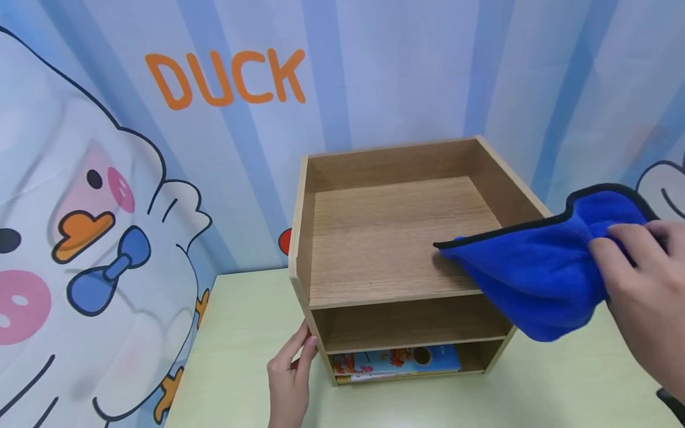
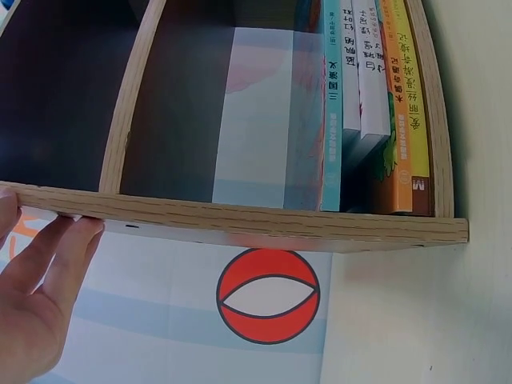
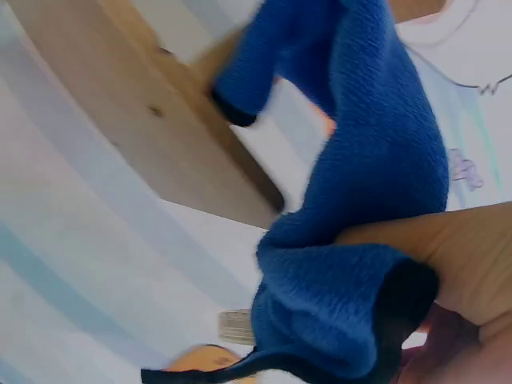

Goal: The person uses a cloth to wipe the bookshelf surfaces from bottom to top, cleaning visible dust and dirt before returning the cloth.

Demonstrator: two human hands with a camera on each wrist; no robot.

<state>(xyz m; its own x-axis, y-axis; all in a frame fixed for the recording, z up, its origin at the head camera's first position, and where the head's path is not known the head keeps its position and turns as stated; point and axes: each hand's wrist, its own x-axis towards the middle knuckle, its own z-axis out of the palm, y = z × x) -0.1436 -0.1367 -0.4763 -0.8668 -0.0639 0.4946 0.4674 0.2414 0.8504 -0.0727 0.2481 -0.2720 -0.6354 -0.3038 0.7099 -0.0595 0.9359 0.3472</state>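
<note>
A wooden desktop shelf [image 1: 396, 238] stands on the table, with an open tray-like top and two levels under it. My left hand [image 1: 291, 371] touches its left side near the lower levels; in the left wrist view the fingertips [image 2: 84, 232] rest against the side panel's edge. My right hand [image 1: 650, 291] grips a blue cloth [image 1: 535, 267] with black edging. The cloth hangs in the air over the shelf's right side, its pointed corner above the top surface. In the right wrist view the bunched cloth [image 3: 368, 160] hides most of the fingers.
Several books [image 2: 376, 104] lie in the bottom level of the shelf. The pale green table [image 1: 235, 333] extends to both sides. Behind stands a striped blue curtain [image 1: 396, 71] with a duck print and orange letters.
</note>
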